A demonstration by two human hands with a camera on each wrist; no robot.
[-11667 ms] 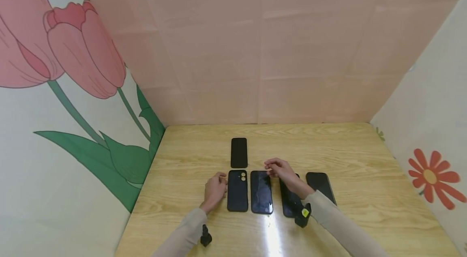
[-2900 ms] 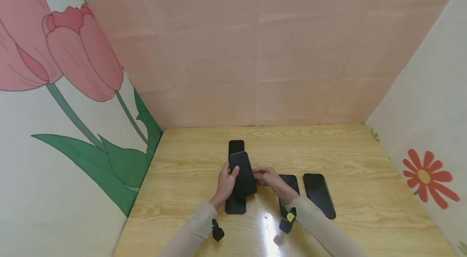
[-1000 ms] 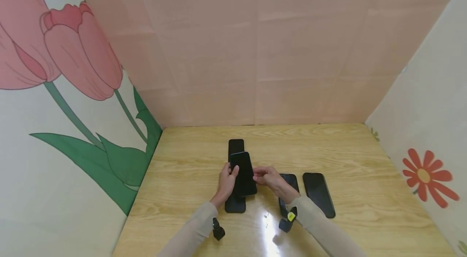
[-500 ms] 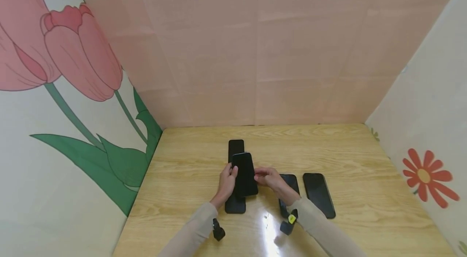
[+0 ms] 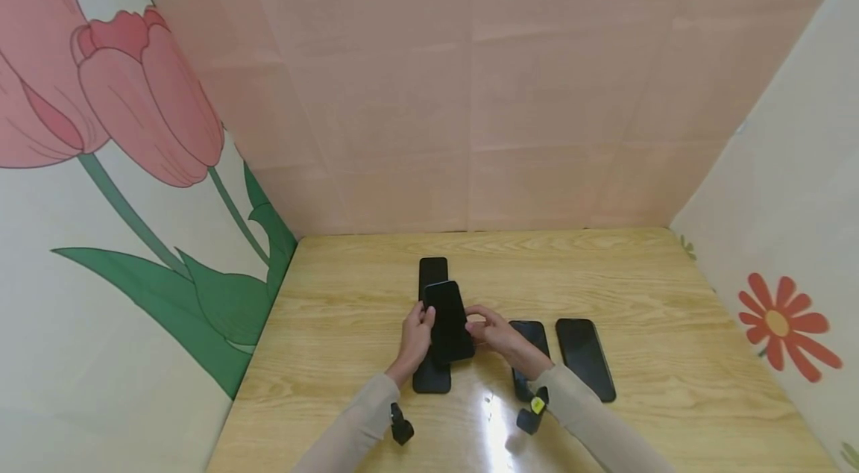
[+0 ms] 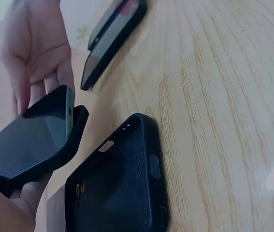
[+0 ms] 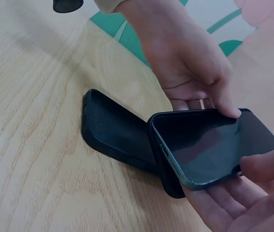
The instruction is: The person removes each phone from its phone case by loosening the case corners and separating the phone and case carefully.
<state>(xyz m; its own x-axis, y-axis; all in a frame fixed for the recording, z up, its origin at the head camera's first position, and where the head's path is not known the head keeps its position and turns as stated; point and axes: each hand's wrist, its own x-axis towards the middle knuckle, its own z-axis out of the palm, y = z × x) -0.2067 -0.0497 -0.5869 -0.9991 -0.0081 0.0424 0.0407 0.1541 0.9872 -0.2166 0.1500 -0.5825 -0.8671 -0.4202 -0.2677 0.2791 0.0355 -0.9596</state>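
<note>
While a pink wall [image 5: 470,85] fills the back, a wooden table [image 5: 362,271] bears two dark phones at the right, a nearer phone [image 5: 530,339] partly behind the right forearm and a farther phone [image 5: 585,359] beyond it, plus a loose case [image 7: 117,130] lying hollow side up and a flat black slab [image 5: 432,270] farther back. Above the loose case, the person's left hand [image 5: 414,339] grasps a tilted held phone [image 5: 448,324] with its dark cover [image 7: 170,182], and the right hand [image 5: 499,335] pinches the opposite edge; the held phone sits partly in the cover, port end raised out.
</note>
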